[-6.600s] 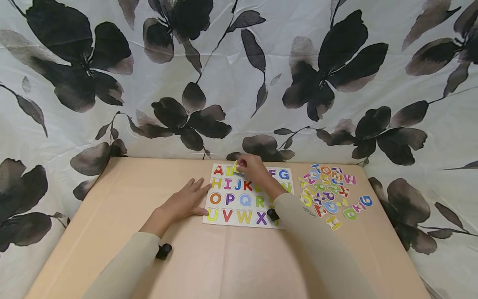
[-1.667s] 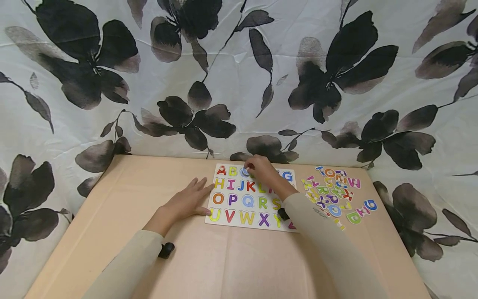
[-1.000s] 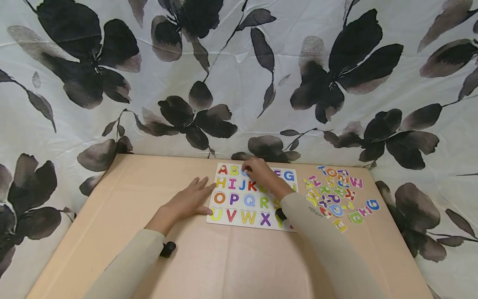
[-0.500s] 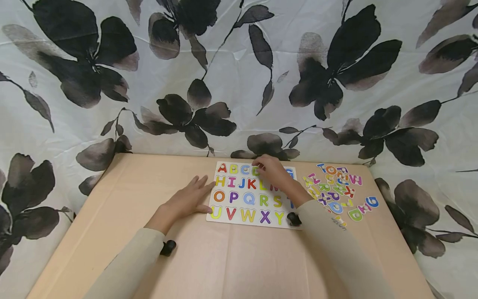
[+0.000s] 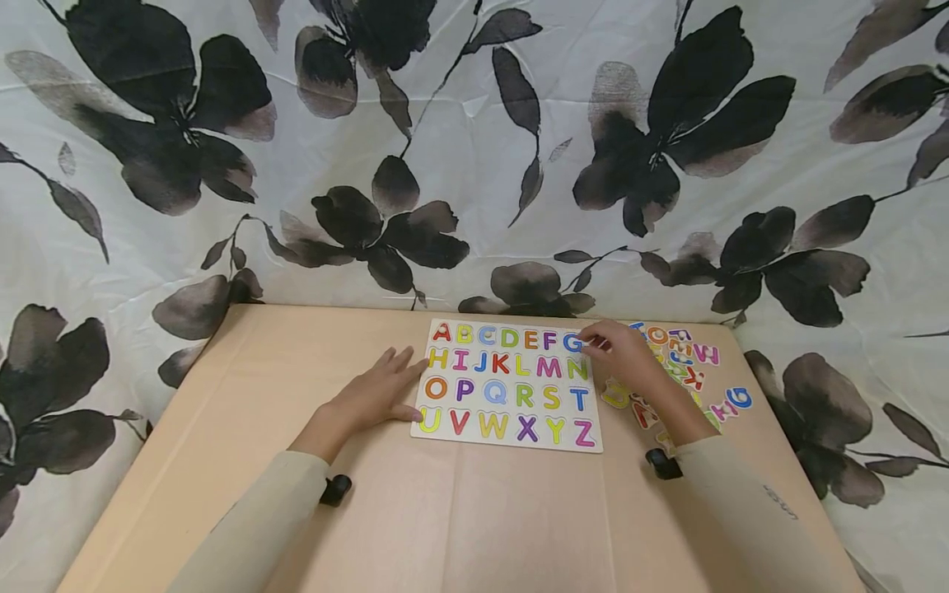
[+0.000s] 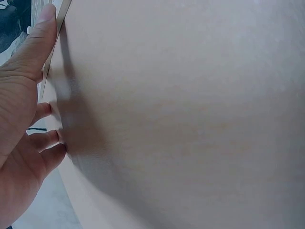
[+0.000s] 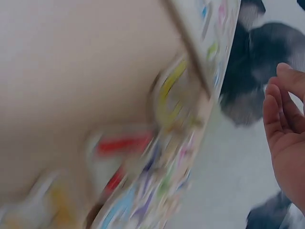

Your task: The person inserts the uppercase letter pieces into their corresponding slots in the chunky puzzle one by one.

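A white alphabet board (image 5: 474, 445) with rows of coloured letters A to Z lies near the table's back edge. My left hand (image 5: 368, 403) rests at its left edge, fingers spread and thumb at the lower left corner. In its top row sit a red A (image 5: 441, 333), a yellow B (image 5: 465, 333) and a blue C (image 5: 487, 335), each with a small knob. My right hand (image 5: 623, 356) hovers over the right edge beside the G, fingers loosely bent. I see nothing held in it; in the right wrist view its thumb and fingertips (image 7: 283, 67) are close together.
Loose letter pieces (image 5: 707, 354) lie in a pile right of the board, partly hidden by my right forearm. A blue piece (image 5: 738, 399) lies at the pile's right side. Behind the table (image 5: 319, 338) hangs a floral cloth (image 5: 474, 198).
Earlier my right hand pinched a yellow piece near B, then worked on the blue C. It has since left the C and moved right toward the pile. The left hand stays at the board's edge.
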Available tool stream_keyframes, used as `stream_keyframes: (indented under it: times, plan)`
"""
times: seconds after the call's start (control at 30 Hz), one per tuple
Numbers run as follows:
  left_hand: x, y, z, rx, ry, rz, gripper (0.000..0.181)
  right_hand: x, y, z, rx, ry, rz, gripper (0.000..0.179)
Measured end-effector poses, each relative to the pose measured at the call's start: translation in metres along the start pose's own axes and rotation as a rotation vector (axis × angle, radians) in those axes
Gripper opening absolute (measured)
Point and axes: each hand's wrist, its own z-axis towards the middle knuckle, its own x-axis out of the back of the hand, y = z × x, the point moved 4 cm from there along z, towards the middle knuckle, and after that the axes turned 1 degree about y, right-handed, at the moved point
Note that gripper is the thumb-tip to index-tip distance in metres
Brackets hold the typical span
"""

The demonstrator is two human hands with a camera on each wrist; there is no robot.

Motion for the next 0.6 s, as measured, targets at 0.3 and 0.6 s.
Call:
stream_keyframes:
  times: [0.3,0.6]
  plan:
    - [0.001,0.003,-0.001,0.002,-0.006,-0.010,0.101,0.034,0.056,-0.057,-0.084,0.041,-0.069,0.028]
    - [0.002,0.003,-0.002,0.009,-0.007,-0.011,0.101,0.054,0.109,-0.106,-0.167,0.113,-0.095,0.026]
